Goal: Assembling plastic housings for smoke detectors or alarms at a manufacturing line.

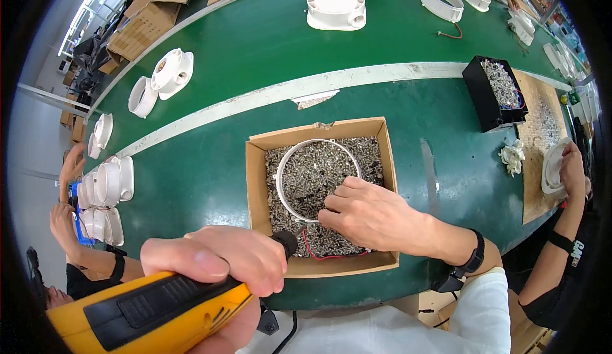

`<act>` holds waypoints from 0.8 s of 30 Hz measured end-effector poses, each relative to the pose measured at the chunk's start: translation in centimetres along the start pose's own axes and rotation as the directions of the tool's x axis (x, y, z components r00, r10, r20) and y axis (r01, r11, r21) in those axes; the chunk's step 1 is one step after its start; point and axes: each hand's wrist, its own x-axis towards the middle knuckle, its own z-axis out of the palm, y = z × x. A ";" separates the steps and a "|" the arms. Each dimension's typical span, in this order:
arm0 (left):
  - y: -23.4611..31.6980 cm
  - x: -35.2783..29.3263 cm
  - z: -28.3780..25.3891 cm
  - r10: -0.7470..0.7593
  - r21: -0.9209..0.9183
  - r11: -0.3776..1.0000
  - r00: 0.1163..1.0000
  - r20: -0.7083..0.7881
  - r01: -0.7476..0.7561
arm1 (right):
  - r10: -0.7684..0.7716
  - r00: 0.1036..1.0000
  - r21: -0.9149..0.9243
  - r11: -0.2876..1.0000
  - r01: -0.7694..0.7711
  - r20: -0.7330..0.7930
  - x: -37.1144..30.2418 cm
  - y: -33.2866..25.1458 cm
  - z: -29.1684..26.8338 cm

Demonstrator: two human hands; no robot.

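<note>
Hundreds of small screws fill a cardboard box on the green conveyor belt, under a white ring. Right hand rests on the screws, fingers curled down, pinching among them. Left hand is wrapped tight round a yellow electric screwdriver, just beside the box's near edge.

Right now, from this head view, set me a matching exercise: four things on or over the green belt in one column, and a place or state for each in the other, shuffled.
Things:
1. yellow power screwdriver
2. white ring
3. black tray of screws
4. white round housing

Places or states:
A. far across the green belt, beyond the pale stripe
B. gripped in the left hand
C. lying on the screws in the cardboard box, under the right hand
D. at the right, beside a brown board

Pairs: 1-B, 2-C, 3-D, 4-A
</note>
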 end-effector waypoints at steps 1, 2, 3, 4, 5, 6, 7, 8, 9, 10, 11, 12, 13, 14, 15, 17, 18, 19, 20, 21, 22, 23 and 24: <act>0.0 0.0 0.1 -0.027 0.014 1.000 1.000 0.010 0.027 | 0.007 1.000 -0.002 1.000 -0.007 -0.001 -0.1 0.1 0.0; -0.2 0.0 0.2 -0.031 0.010 0.999 0.999 0.012 0.031 | 0.012 1.000 -0.001 1.000 -0.012 0.001 -0.2 0.2 0.1; -0.3 -0.1 0.2 -0.025 0.014 1.000 1.000 0.008 0.025 | 0.007 1.000 0.002 1.000 -0.007 -0.027 -0.1 0.2 0.3; -0.3 -0.1 0.2 -0.019 0.017 1.000 1.000 0.005 0.019 | 0.003 0.999 0.004 1.000 -0.003 -0.054 -0.1 0.2 0.4; -0.3 -0.1 0.3 -0.020 0.019 1.000 1.000 0.007 0.020 | 0.004 0.998 0.005 1.000 -0.003 -0.057 -0.1 0.1 0.3; -0.4 -0.1 0.3 -0.021 0.022 1.000 1.000 0.008 0.021 | 0.005 0.999 0.003 1.000 -0.005 -0.042 -0.1 0.1 0.2; -0.4 -0.1 0.4 -0.021 0.024 0.999 1.000 0.010 0.021 | 0.007 1.000 0.000 1.000 -0.007 -0.027 -0.1 0.1 0.2; -0.5 -0.1 0.4 -0.023 0.022 0.999 1.000 0.013 0.023 | 0.010 1.000 0.000 1.000 -0.010 -0.028 -0.2 0.1 0.2; -0.6 -0.1 0.4 -0.018 0.017 1.000 0.999 0.027 0.018 | 0.009 0.999 0.003 1.000 -0.009 -0.032 -0.2 0.1 0.3; -0.7 -0.1 0.4 -0.013 0.011 1.000 0.999 0.041 0.012 | 0.007 0.999 0.005 1.000 -0.007 -0.037 -0.2 0.2 0.3; -0.9 -0.1 0.4 -0.014 0.008 1.000 0.999 0.044 0.014 | 0.011 0.999 0.005 1.000 -0.011 -0.038 -0.2 0.2 0.4; -0.9 0.0 0.3 0.004 0.002 1.000 0.997 0.071 -0.004 | 0.010 0.999 -0.007 1.000 -0.011 -0.034 -0.2 0.1 0.4; -0.9 0.0 0.3 0.022 -0.004 1.000 0.995 0.098 -0.021 | 0.009 1.000 -0.018 1.000 -0.010 -0.029 -0.2 0.1 0.4; -0.9 0.0 0.3 0.022 -0.004 1.000 0.995 0.099 -0.021 | 0.010 1.000 -0.018 1.000 -0.010 -0.030 -0.2 0.0 0.5; -1.0 0.1 0.4 0.033 -0.016 0.999 0.995 0.096 -0.032 | 0.009 0.999 -0.005 1.000 -0.009 -0.052 -0.2 0.1 0.6; -1.0 0.2 0.3 0.049 -0.027 0.999 0.994 0.093 -0.047 | 0.005 0.997 0.004 1.000 -0.005 -0.074 -0.2 0.1 0.6; -0.9 0.3 0.1 0.053 -0.011 0.999 0.991 0.122 -0.052 | 0.003 0.998 0.007 1.000 -0.002 -0.070 -0.2 0.1 0.6; -0.7 0.4 0.0 0.056 0.006 0.998 0.987 0.151 -0.058 | 0.000 0.998 0.010 1.000 0.001 -0.066 -0.2 0.0 0.5; -0.2 0.3 0.0 0.062 0.010 0.998 0.987 0.149 -0.065 | -0.008 0.998 0.006 1.000 0.008 -0.068 -0.1 -0.1 0.5; 0.1 0.1 0.0 0.016 0.044 0.999 0.997 0.082 -0.020 | -0.002 0.998 -0.001 1.000 0.002 -0.058 -0.2 0.0 0.5; 0.3 0.1 0.1 -0.027 0.075 0.997 1.000 0.012 0.026 | 0.003 0.999 -0.008 1.000 -0.003 -0.048 -0.3 0.1 0.5; 0.5 0.3 -0.3 0.015 0.117 0.993 1.000 0.020 -0.017 | 0.001 0.999 -0.015 1.000 -0.002 -0.046 -0.4 0.3 0.5; 1.1 0.3 -0.5 0.020 0.116 0.993 1.000 0.018 -0.022 | -0.007 0.998 -0.017 1.000 0.006 -0.062 -0.3 0.3 0.5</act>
